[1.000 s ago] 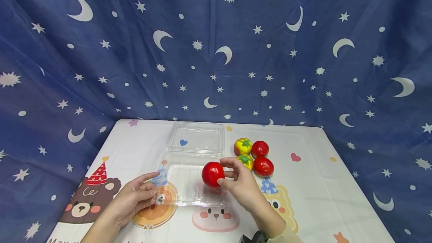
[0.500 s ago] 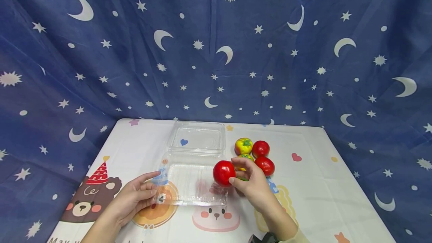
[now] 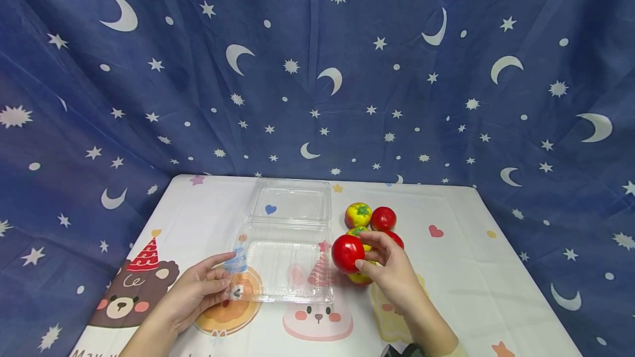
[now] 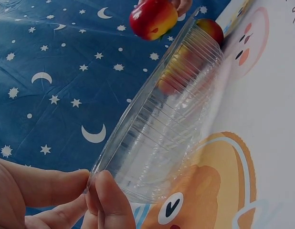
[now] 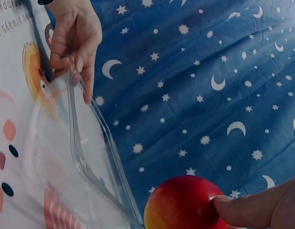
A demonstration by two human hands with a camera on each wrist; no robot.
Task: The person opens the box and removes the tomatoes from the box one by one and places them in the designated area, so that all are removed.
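Observation:
My left hand [image 3: 200,291] pinches the near-left rim of a clear plastic clamshell container [image 3: 278,296], thumb and fingertips on the edge. Its lid [image 3: 290,203] lies folded back flat, away from me. In the left wrist view the container's ribbed wall [image 4: 152,114] slants up from those fingers. My right hand [image 3: 392,269] holds a glossy red-and-yellow round fruit [image 3: 348,254] between thumb and fingers, just right of the container. The right wrist view shows the thumb pressed on the fruit's red side [image 5: 185,202]; its other fingers are mostly hidden.
Behind and under the right hand several similar fruits are grouped: a yellow one with a green leafy crown [image 3: 358,215], a red one [image 3: 383,218], and others partly covered. A white cartoon-printed cloth [image 3: 466,269] covers the table; a blue starry curtain [image 3: 278,142] hangs behind.
My right hand has carried the fruit rightward, from above the container to beyond its right edge, over the grouped fruits. The left hand and container have stayed in place.

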